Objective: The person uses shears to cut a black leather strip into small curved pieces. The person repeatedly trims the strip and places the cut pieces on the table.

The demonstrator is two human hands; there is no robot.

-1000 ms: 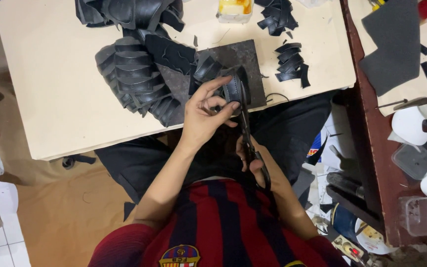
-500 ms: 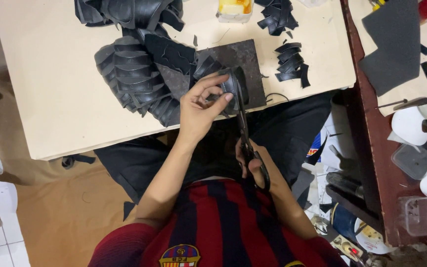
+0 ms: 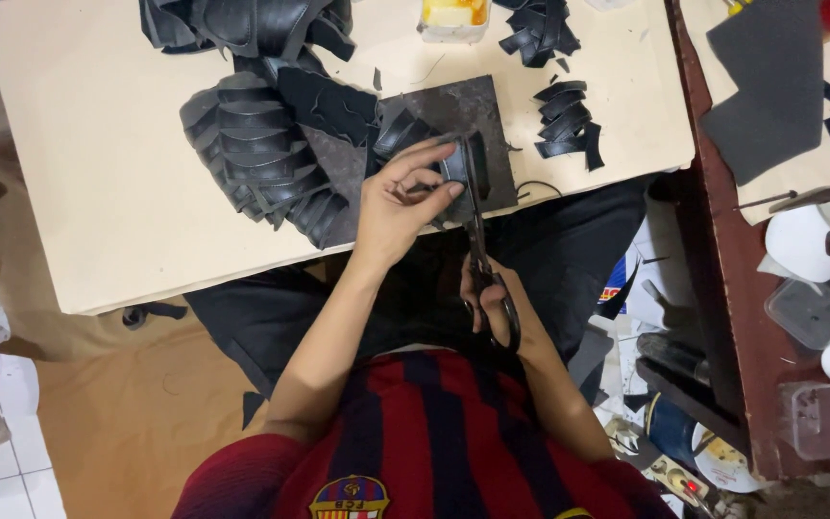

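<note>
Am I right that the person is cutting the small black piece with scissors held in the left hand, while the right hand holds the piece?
Not quite: the head view shows the scissors in the right hand, while the left hand holds the small black piece.

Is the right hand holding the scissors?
Yes, the right hand grips the handles of the scissors, which cut a black piece held by the left hand.

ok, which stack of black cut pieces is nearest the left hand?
The big fanned stack left of the dark cutting slab, closest to the left hand; the two smaller stacks lie farther right.
</note>
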